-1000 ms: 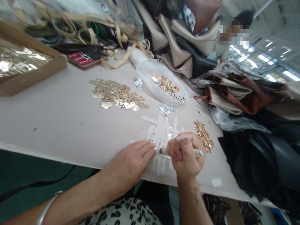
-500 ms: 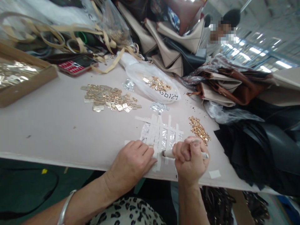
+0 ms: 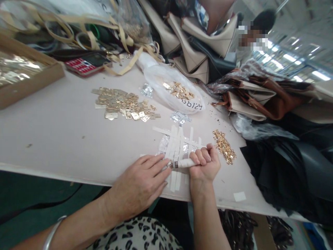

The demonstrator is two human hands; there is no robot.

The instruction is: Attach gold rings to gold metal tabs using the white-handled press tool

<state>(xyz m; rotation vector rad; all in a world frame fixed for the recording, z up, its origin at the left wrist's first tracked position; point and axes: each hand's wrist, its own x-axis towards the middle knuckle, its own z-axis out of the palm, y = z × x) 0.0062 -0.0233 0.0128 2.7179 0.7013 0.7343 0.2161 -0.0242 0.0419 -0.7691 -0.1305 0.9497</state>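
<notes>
1. Counter [image 3: 65, 139]: supporting your work.
2. Left grip [image 3: 145, 178]: lying partly over pale strips [image 3: 172, 140]; whether pinching, cannot tell.
3. Right grip [image 3: 205, 163]: clamping the white tool [image 3: 186, 163].
4. White tool: pointing leftward; you should be steadying it.
5. Metal piece [image 3: 170, 164]: lying by your left fingertips, at the tool's tip.

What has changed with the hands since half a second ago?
The right hand has brought the white tool's tip leftward, right up by the left hand, whose curled fingers have straightened out. Unchanged: the right hand's grip on the tool, the pile of flat gold plates and the heap of small gold parts.
</notes>
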